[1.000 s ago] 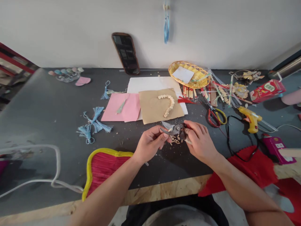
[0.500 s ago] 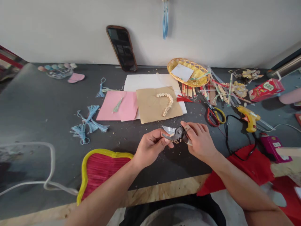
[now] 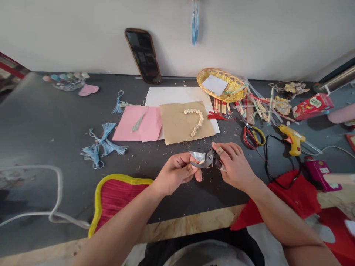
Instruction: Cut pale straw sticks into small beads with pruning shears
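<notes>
- At the far left of the bench (image 3: 41,122), a white cord (image 3: 57,184) loops along the near edge, well apart from your hands.
- A cluster of blue tassels (image 3: 101,146) lies further in. Nearer you, a red cushion with a yellow rim (image 3: 116,199) sits just beside your left forearm.
- A pink sheet (image 3: 146,125) lies behind the tassels, and a dark phone (image 3: 142,55) leans against the wall beyond it.
- Your left hand (image 3: 174,173) hovers low over the bench with its fingers curled in and its fingertips right at the blades of the pruning shears (image 3: 205,159). Whether it pinches anything small there cannot be told.
- The pruning shears sit between your two hands, just above the bench near its front edge, with the blades pointing left.
- Behind them lies a brown sheet (image 3: 174,127) carrying a hooked row of small pale pieces (image 3: 196,120). It partly overlaps a white sheet (image 3: 172,96).
- Your right hand (image 3: 235,166) is closed around the handles of the shears, gripping them with its knuckles up.
- A yellow wicker basket (image 3: 202,75) stands toward the wall with a white card in it.
- Red-handled scissors (image 3: 252,135) lie to the right of your right hand, near it but apart.
- A yellow glue gun (image 3: 292,138) lies further right, and a red carton (image 3: 312,106) lies behind it.
</notes>
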`<state>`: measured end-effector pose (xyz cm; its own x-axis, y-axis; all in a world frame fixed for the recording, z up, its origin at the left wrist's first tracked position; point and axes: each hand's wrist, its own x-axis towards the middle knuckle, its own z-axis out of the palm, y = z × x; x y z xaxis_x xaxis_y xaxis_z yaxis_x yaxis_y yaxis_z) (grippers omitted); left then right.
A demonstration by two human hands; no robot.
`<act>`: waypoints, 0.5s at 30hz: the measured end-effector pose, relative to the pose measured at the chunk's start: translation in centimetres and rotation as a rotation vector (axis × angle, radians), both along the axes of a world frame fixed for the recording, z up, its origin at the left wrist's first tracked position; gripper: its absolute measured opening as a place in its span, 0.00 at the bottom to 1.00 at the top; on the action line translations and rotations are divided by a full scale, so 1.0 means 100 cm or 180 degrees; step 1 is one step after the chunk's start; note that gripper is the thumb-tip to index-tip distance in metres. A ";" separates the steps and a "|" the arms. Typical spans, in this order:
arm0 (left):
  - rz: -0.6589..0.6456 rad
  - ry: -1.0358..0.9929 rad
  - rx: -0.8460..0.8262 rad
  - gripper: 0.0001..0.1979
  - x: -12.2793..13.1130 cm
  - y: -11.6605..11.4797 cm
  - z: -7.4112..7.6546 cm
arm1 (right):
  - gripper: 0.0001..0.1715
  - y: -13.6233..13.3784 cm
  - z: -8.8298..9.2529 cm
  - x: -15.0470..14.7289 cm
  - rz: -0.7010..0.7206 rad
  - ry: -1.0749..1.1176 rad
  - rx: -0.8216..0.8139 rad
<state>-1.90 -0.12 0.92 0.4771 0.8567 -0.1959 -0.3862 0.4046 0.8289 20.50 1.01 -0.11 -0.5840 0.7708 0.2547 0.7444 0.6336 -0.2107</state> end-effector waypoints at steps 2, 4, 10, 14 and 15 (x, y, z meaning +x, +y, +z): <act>-0.0107 -0.0082 -0.0112 0.10 -0.001 0.001 0.000 | 0.42 0.000 -0.001 0.000 0.0036 0.0078 -0.0053; -0.0166 -0.0148 -0.0161 0.10 -0.001 0.002 0.000 | 0.42 -0.001 -0.002 -0.001 0.0024 0.0146 -0.0073; -0.0070 -0.0130 -0.0105 0.10 -0.002 0.001 0.000 | 0.40 -0.003 -0.004 -0.003 -0.0029 0.0194 -0.0209; 0.0125 0.0150 0.0054 0.12 0.000 0.001 0.002 | 0.38 0.000 -0.007 -0.002 -0.0121 0.0198 -0.0099; 0.0161 0.0224 0.0096 0.13 0.000 0.002 0.002 | 0.37 0.001 -0.008 -0.002 -0.0147 0.0197 -0.0054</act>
<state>-1.86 0.07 1.17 0.4191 0.8854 -0.2010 -0.3458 0.3604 0.8663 20.29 1.10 -0.95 -0.5312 0.8011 0.2760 0.7580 0.5948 -0.2676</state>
